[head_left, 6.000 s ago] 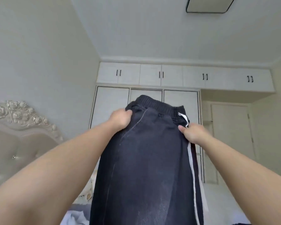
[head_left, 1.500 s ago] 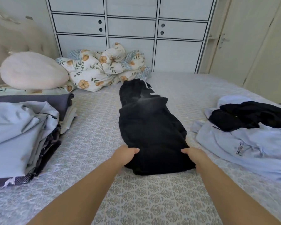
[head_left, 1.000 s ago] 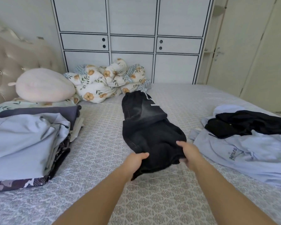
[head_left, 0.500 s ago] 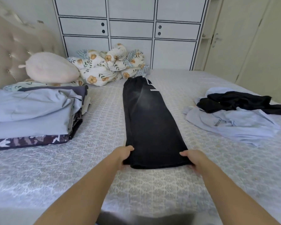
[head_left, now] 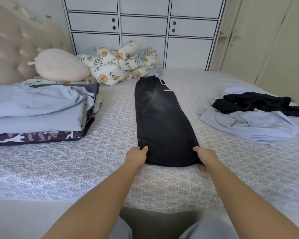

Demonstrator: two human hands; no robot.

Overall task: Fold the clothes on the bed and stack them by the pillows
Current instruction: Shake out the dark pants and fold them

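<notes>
Two hands hold the near end of the dark trousers point(head_left: 160, 121), which lie flat in a long strip down the middle of the bed point(head_left: 59, 169), waistband toward the far side. The left hand point(head_left: 136, 155) pinches the near left corner, thumb on top of the cloth; the right hand point(head_left: 205, 156) grips the near right corner, its fingers curled under the edge. Left of the trousers sits a stack of folded clothes point(head_left: 38, 112), pale blue on top and a camouflage piece at the bottom, well apart from them. Behind that stack lies a pink pillow point(head_left: 60, 66) against the tufted headboard point(head_left: 19, 40). Just beyond the waistband is a bunched floral quilt point(head_left: 117, 64). Right of the trousers, a loose pale blue shirt point(head_left: 248, 125) lies crumpled with a black garment point(head_left: 254, 102) on it. The bed's cover is grey with a small repeated pattern. White cupboards point(head_left: 145, 25) with dark trim line the far wall, and a cream door point(head_left: 259, 40) stands to their right.
</notes>
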